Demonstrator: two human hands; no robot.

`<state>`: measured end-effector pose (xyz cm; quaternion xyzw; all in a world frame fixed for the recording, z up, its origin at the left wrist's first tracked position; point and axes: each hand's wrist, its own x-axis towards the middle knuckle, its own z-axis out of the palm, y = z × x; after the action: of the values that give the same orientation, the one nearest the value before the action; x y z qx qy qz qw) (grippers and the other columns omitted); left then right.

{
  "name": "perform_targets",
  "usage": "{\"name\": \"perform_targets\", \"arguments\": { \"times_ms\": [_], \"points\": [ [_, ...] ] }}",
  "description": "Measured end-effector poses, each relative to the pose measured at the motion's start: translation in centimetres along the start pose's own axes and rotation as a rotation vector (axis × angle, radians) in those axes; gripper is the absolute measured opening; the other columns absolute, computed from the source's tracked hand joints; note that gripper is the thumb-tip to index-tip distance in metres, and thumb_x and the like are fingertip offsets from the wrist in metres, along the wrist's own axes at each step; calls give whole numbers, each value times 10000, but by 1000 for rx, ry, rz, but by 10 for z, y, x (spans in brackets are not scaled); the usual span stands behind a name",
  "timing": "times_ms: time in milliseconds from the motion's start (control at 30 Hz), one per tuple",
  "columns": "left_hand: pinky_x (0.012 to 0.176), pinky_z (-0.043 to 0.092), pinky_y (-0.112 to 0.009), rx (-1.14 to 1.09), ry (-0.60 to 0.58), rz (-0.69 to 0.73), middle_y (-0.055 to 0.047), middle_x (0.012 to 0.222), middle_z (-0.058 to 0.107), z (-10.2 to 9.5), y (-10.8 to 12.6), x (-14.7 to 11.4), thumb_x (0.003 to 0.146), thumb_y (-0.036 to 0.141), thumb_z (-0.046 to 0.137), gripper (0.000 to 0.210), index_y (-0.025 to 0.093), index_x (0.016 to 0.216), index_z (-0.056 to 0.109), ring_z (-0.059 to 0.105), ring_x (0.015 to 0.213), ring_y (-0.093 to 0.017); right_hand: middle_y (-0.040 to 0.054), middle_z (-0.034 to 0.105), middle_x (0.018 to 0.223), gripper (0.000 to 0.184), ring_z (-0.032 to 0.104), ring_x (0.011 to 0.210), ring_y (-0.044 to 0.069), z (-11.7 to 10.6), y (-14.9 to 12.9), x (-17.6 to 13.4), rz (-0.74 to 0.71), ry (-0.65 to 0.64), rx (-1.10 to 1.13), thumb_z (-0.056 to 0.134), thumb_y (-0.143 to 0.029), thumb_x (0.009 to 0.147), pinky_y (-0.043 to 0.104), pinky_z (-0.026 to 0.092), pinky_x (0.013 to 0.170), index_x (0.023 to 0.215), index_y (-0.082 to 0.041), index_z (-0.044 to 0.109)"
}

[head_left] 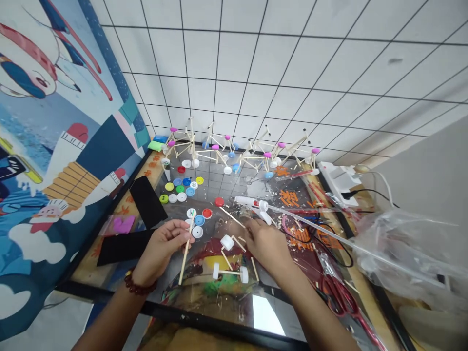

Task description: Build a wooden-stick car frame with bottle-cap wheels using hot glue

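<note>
My left hand (171, 243), with a beaded bracelet on the wrist, pinches a thin wooden stick (184, 263) that slants upright beside several bottle caps. Another thin stick (232, 217) runs from the fingers of my right hand (266, 243) toward a red bottle cap (219, 201); whether its tip touches the cap I cannot tell. Between my hands lies a small frame of sticks with white caps (229, 274) at both ends like wheels. A white cap (227, 242) sits just above it, by short sticks. Beyond my right hand lies a white glue gun (251, 203).
Several stick-and-cap models (215, 147) line the back of the table along the tiled wall. Loose colored caps (180, 188) lie at left, near black strips (148, 201). Red-handled scissors (340, 295), a power strip (338, 180) and a clear plastic bag (405, 253) are at right.
</note>
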<state>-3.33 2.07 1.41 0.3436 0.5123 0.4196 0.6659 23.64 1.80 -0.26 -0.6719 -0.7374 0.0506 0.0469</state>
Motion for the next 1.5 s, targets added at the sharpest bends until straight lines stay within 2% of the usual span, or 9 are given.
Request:
{"name": "perform_targets", "arguments": {
  "times_ms": [100, 233, 400, 700, 867, 1033, 1133, 1367, 1500],
  "points": [
    [578, 470, -226, -49, -28, -18, -75, 724, 732, 1, -4, 1, 641, 313, 860, 467, 134, 1025, 664, 630, 611, -134, 48, 674, 805, 175, 617, 667, 171, -4, 2, -23, -20, 73, 421, 497, -260, 903, 272, 417, 603, 850, -191, 650],
    [571, 471, -224, -89, -115, -34, -77, 772, 736, 14, -9, 0, 645, 259, 856, 502, 132, 1099, 684, 630, 620, -129, 0, 619, 668, 223, 554, 584, 125, -5, -18, -43, 38, -69, 1119, 590, -389, 870, 234, 427, 540, 786, -187, 632],
    [567, 495, -226, -71, -276, -6, -30, 797, 699, 43, -14, -7, 689, 224, 817, 360, 166, 1029, 716, 606, 612, -107, -23, 608, 636, 276, 523, 535, 100, -8, -47, -49, 127, -171, 1489, 703, -461, 797, 218, 427, 500, 852, -193, 668],
    [562, 491, -187, -86, -287, -27, -7, 744, 688, 60, -23, -8, 720, 241, 802, 263, 173, 963, 729, 608, 612, -90, 5, 685, 745, 219, 582, 652, 121, 0, -51, -59, 104, -177, 1526, 692, -404, 813, 243, 451, 608, 867, -192, 679],
    [577, 501, -215, -51, -238, -28, -8, 710, 672, 51, -24, -10, 719, 296, 804, 194, 157, 835, 737, 604, 592, -99, -20, 627, 652, 244, 511, 518, 90, -1, -33, -64, 173, -261, 1534, 687, -423, 810, 221, 413, 515, 819, -180, 672],
    [577, 498, -218, 170, -131, 16, 2, 688, 650, 17, -21, -14, 717, 328, 802, 238, 151, 846, 711, 588, 562, -93, -5, 620, 642, 191, 533, 562, 109, -5, -3, -94, 248, 64, 1225, 659, -368, 843, 232, 423, 541, 812, -181, 681],
    [569, 509, -231, 321, -49, 30, 18, 725, 644, -5, -23, -14, 700, 354, 809, 445, 186, 1081, 652, 597, 597, -115, -12, 617, 621, 160, 532, 539, 105, 1, 4, -117, 300, 192, 1085, 653, -341, 865, 230, 418, 535, 820, -187, 655],
    [619, 525, -312, 891, -44, 142, 17, 728, 651, -27, -33, -4, 771, 479, 701, 746, 209, 1408, 423, 634, 665, -192, -15, 640, 624, 273, 540, 485, 101, 21, -5, -131, 455, 49, 1311, 573, -472, 916, 215, 424, 484, 937, -201, 547],
    [690, 532, -353, 1211, 190, 457, -81, 1002, 674, -22, -28, -16, 831, 448, 644, 645, 185, 1391, 465, 644, 759, -215, -4, 674, 675, 351, 526, 476, 88, 21, -10, -135, 483, -123, 1481, 571, -532, 899, 199, 397, 465, 1004, -206, 491]
  ]
}}
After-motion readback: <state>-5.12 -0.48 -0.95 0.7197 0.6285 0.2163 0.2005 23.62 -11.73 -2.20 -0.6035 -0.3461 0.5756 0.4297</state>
